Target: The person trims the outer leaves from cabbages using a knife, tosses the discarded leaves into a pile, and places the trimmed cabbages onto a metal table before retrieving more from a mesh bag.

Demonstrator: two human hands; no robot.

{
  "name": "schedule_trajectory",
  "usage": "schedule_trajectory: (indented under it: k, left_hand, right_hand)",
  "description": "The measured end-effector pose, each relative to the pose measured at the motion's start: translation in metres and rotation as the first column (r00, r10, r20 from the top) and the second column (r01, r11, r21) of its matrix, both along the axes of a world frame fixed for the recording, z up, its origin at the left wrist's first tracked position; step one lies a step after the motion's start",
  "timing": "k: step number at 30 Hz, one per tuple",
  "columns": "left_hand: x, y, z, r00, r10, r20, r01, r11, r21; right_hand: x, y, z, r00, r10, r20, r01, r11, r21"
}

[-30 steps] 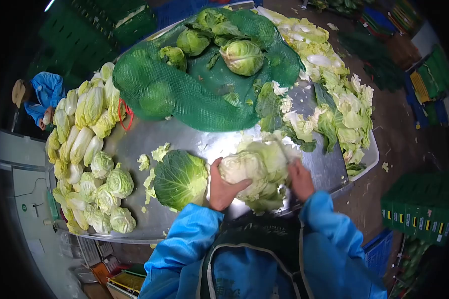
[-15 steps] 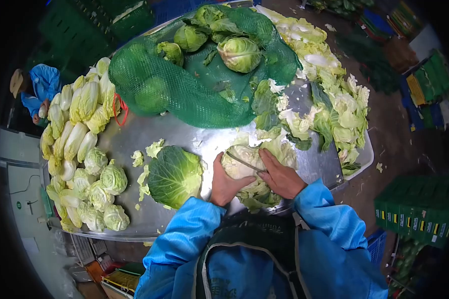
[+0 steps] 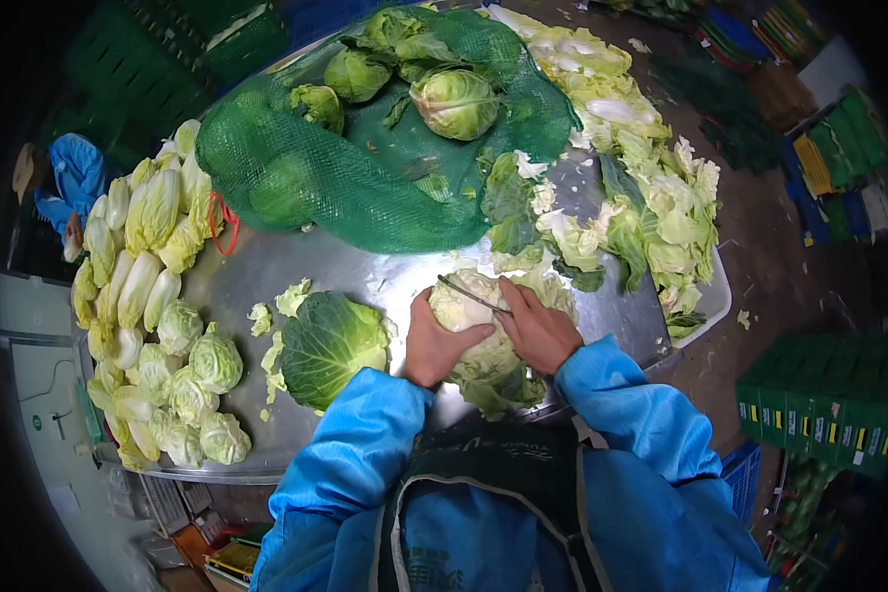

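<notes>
My left hand [image 3: 437, 340] is wrapped round the near left side of a pale, trimmed cabbage [image 3: 464, 312] at the front of the metal table. In my right hand [image 3: 541, 333] is a thin, dark knife [image 3: 472, 294], seen nearly edge-on and lying across the cabbage's top; its handle is hidden in the fingers. That hand also rests against the cabbage's right side. Loose outer leaves [image 3: 503, 380] lie beneath and around it. To the left of my left hand sits a dark green cabbage [image 3: 331, 350] with its leaves on.
A green mesh bag [image 3: 385, 212] with several cabbages [image 3: 454, 104] covers the table's back. Trimmed heads [image 3: 192, 395] and napa cabbages [image 3: 153, 212] line the left side. Leaf scraps [image 3: 671, 217] heap up at right, by a white tub [image 3: 715, 296]. Another person's blue sleeve [image 3: 74, 168] shows at far left.
The whole view has shifted slightly. The knife and my right hand have moved a little up and away over the cabbage. Both hands keep their hold.
</notes>
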State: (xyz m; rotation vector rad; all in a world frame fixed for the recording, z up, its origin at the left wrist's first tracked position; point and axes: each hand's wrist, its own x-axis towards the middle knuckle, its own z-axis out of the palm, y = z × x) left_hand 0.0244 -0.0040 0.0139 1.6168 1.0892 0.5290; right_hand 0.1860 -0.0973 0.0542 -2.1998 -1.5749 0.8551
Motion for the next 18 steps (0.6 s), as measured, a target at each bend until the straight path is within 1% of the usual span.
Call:
schedule_trajectory:
  k: [1, 3, 4, 7, 8, 9, 10, 11, 12, 13, 14, 15, 16, 17, 18]
  left_hand:
    - [0.001, 0.002, -0.004, 1.0, -0.005, 0.005, 0.005, 1.0, 0.002]
    - [0.002, 0.006, -0.009, 0.999, -0.018, -0.044, 0.021, 0.998, 0.063]
    - [0.004, 0.007, -0.008, 0.999, -0.021, -0.03, 0.022, 0.999, 0.034]
    - [0.006, 0.011, -0.004, 0.999, -0.037, -0.039, 0.039, 0.999, 0.033]
    - [0.007, 0.012, -0.007, 0.998, -0.044, -0.033, 0.046, 0.998, 0.037]
    - [0.007, 0.013, -0.015, 0.998, -0.056, 0.043, 0.057, 0.998, -0.026]
    - [0.008, 0.013, -0.018, 0.991, -0.061, 0.117, 0.072, 0.994, -0.088]
    - [0.007, 0.006, -0.011, 0.991, -0.064, 0.119, 0.075, 0.994, -0.084]
    - [0.005, -0.009, 0.003, 0.988, -0.154, -0.028, 0.156, 0.983, 0.098]
    - [0.001, -0.02, 0.015, 0.961, -0.202, -0.19, 0.249, 0.93, 0.269]
    - [-0.002, -0.027, 0.02, 0.957, -0.214, -0.194, 0.264, 0.922, 0.285]
    - [-0.006, -0.022, 0.015, 0.958, -0.207, -0.198, 0.258, 0.924, 0.282]
    - [-0.012, -0.02, 0.004, 0.973, -0.211, -0.097, 0.227, 0.952, 0.206]
    - [-0.02, -0.019, -0.005, 0.98, -0.2, 0.006, 0.198, 0.972, 0.129]
    - [-0.028, -0.014, -0.01, 0.977, -0.211, 0.034, 0.208, 0.975, 0.083]
  right_hand:
    - [0.002, 0.001, -0.003, 1.0, -0.005, 0.005, 0.005, 1.0, 0.002]
    - [0.006, 0.002, -0.008, 1.0, -0.019, 0.001, 0.019, 0.999, 0.036]
    - [0.008, 0.004, -0.009, 1.0, -0.024, 0.006, 0.023, 0.999, 0.038]
    - [0.012, 0.007, -0.011, 1.0, -0.02, 0.0, 0.02, 0.998, 0.063]
    - [0.012, 0.007, -0.015, 1.0, -0.026, -0.003, 0.026, 0.992, 0.126]
    - [0.014, 0.006, -0.021, 1.0, -0.029, -0.006, 0.03, 0.982, 0.188]
    - [0.021, 0.01, -0.035, 0.999, -0.033, -0.001, 0.033, 0.981, 0.191]
    - [0.035, 0.019, -0.053, 0.997, -0.082, -0.015, 0.083, 0.991, 0.109]
    - [0.044, 0.02, -0.062, 0.991, -0.131, -0.027, 0.131, 0.991, 0.025]
    - [0.048, 0.014, -0.052, 0.992, -0.094, 0.086, 0.071, 0.968, 0.239]
    - [0.047, 0.012, -0.062, 0.995, -0.097, 0.038, 0.089, 0.979, 0.185]
    - [0.045, 0.006, -0.076, 0.995, -0.103, -0.011, 0.104, 0.988, 0.112]
    - [0.047, -0.001, -0.084, 0.996, -0.091, -0.015, 0.092, 0.991, 0.096]
    - [0.049, -0.006, -0.089, 0.963, -0.127, -0.239, 0.169, 0.971, 0.168]
    - [0.051, -0.003, -0.092, 0.88, -0.137, -0.454, 0.265, 0.936, 0.232]
